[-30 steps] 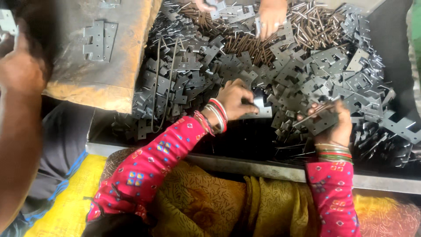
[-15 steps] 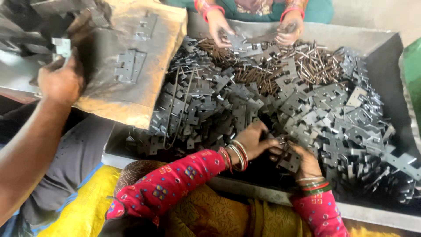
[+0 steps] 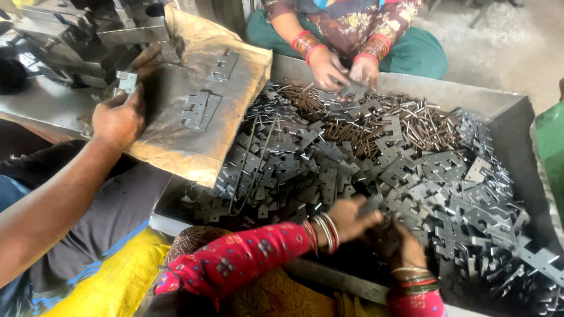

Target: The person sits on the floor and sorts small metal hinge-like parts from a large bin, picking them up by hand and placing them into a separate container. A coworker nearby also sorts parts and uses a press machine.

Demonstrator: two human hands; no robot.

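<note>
My left hand, red-sleeved with bangles at the wrist, is closed around a grey metal hinge leaf at the near edge of the pile. My right hand is pressed against it, fingers curled on another hinge leaf that is mostly hidden. Both hands hover over a heap of grey hinge leaves filling a large metal tray. Thin brown pins lie in a band across the far side of the heap.
Across the tray another person's hands work a metal piece. At left a third person's hand holds a small metal part on a sack-covered board bearing hinge pieces. A green container stands at right.
My two hands, a second ago apart on the pile, have come together at its near edge. The view has tilted up, showing the person opposite and the person at left.
</note>
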